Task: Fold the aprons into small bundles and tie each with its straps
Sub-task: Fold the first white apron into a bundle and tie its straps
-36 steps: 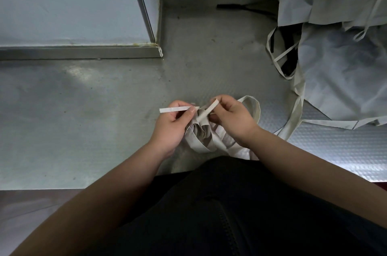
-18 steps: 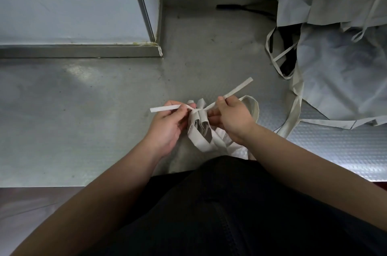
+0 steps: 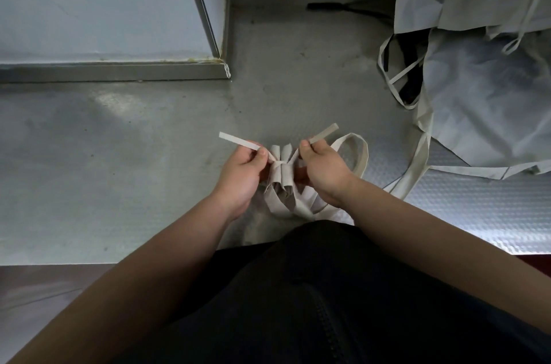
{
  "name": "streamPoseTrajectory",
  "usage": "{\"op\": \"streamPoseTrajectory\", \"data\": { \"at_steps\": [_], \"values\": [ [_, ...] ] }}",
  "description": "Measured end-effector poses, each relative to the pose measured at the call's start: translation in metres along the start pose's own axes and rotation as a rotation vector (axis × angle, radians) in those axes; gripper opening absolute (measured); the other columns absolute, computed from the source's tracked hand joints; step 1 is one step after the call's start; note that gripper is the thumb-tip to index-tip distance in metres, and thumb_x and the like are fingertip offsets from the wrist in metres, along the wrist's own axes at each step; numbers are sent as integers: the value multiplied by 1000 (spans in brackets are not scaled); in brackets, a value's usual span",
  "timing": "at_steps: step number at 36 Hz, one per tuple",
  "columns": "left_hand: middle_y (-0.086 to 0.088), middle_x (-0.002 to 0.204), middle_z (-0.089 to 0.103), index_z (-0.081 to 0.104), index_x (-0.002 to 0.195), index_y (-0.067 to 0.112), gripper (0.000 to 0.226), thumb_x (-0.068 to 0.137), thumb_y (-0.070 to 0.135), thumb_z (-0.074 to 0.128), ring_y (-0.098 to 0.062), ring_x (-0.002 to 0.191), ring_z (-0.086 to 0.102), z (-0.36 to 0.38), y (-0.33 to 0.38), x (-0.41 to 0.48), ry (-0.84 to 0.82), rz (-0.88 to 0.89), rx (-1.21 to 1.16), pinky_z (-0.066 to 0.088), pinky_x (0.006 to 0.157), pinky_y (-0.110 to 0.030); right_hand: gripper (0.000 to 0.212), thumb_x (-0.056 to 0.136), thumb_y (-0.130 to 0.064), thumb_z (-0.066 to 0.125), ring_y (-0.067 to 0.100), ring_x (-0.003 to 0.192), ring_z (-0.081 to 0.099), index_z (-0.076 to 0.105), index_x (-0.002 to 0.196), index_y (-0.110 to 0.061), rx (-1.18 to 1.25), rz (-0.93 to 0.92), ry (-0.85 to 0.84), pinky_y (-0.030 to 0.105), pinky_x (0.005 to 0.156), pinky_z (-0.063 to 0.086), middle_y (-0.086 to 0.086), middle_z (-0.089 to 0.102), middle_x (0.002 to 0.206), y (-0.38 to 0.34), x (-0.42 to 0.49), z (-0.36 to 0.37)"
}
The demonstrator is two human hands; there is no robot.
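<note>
One apron bundle [image 3: 281,177] at centre frame, between two hands. Left hand [image 3: 238,174] pinches one strap end [image 3: 238,141], thumb against forefinger. Right hand [image 3: 323,170] pinches the second strap end [image 3: 323,133] the same way. One knot cinches the bundle. Loose aprons [image 3: 483,95] heaped upper right on the steel counter [image 3: 119,155]; count unclear.

Bundle [image 3: 281,176] between left hand [image 3: 241,176] and right hand [image 3: 323,173], table [image 3: 119,155] beneath the grip, left strap end [image 3: 238,141] and right strap end [image 3: 323,132] outboard, apron pile [image 3: 477,95] behind-right.
</note>
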State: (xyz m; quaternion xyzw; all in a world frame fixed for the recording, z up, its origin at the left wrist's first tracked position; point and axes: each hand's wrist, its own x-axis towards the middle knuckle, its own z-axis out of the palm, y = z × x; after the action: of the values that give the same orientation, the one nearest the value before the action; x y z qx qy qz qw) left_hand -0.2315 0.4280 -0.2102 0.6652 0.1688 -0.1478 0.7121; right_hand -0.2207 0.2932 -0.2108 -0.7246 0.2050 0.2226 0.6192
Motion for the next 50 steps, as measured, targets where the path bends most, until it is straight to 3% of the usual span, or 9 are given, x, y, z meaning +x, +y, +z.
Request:
{"op": "streamPoseTrajectory", "data": {
  "at_steps": [12, 18, 26, 30, 35, 38, 42, 47, 50],
  "values": [
    [0, 72, 53, 52, 81, 14, 20, 99, 10, 44, -12, 69, 50, -4, -7, -1, 45, -30, 16, 44, 74, -35, 23, 102, -29, 36, 26, 85, 59, 48, 86, -17, 89, 19, 34, 44, 83, 52, 11, 59, 89, 2, -2, 6],
    [-5, 79, 64, 49, 77, 8, 23, 97, -1, 41, -18, 82, 60, -7, -2, -4, -18, -19, -243, 49, 82, -28, 24, 100, -28, 36, 36, 95, 66, 51, 92, -11, 63, 63, 84, 51, 89, 52, 21, 66, 103, 6, 1, -3],
    [-5, 78, 71, 47, 74, 7, 26, 96, -3, 39, -14, 83, 68, -7, 4, -1, -21, -74, -424, 54, 80, -25, 25, 103, -23, 32, 27, 83, 70, 49, 103, -4, 212, 93, 99, 40, 74, 58, 19, 67, 101, 1, -2, 1],
    [-2, 83, 70, 57, 80, 8, 24, 98, 6, 42, -4, 77, 66, -1, 14, -3, -52, -59, -224, 52, 66, -15, 27, 98, -34, 42, 31, 86, 66, 52, 82, -14, -71, -86, 145, 49, 83, 54, 11, 66, 87, -11, -5, -3],
    [5, 79, 62, 55, 80, 19, 15, 95, 17, 52, -3, 71, 55, -1, 23, 0, -37, 121, 270, 41, 61, -7, 28, 97, -24, 52, 17, 69, 52, 49, 71, -14, -455, -526, 131, 25, 65, 41, 1, 56, 69, -27, -17, -10],
    [5, 76, 62, 61, 79, 21, 14, 91, 16, 58, -6, 73, 57, -4, 28, 0, -66, 157, 347, 45, 72, -19, 15, 90, -16, 57, 20, 88, 59, 67, 84, -6, -639, -778, 92, 20, 77, 42, 8, 66, 94, -25, -17, -9],
    [3, 78, 69, 67, 78, 27, 16, 90, 19, 61, -8, 76, 63, -6, 30, -4, -131, 161, 378, 50, 75, -28, 16, 93, -13, 56, 24, 121, 53, 66, 98, -2, -712, -762, -1, 34, 96, 43, 12, 55, 132, -29, -15, -8],
    [7, 83, 68, 67, 85, 27, 18, 91, 12, 59, 0, 79, 62, -10, 27, -7, -242, 171, 357, 48, 76, -16, 20, 98, -25, 49, 19, 66, 47, 47, 82, -13, -709, -607, 7, 23, 57, 32, -2, 51, 67, -31, -12, -10],
    [11, 84, 65, 63, 86, 33, 23, 86, 10, 65, 8, 76, 58, -10, 23, -7, -227, 197, 415, 47, 78, -12, 21, 94, -30, 56, 6, 64, 50, 62, 89, -10, -609, -510, 90, 11, 56, 34, -9, 54, 68, -28, -11, -9]
  ]
}}
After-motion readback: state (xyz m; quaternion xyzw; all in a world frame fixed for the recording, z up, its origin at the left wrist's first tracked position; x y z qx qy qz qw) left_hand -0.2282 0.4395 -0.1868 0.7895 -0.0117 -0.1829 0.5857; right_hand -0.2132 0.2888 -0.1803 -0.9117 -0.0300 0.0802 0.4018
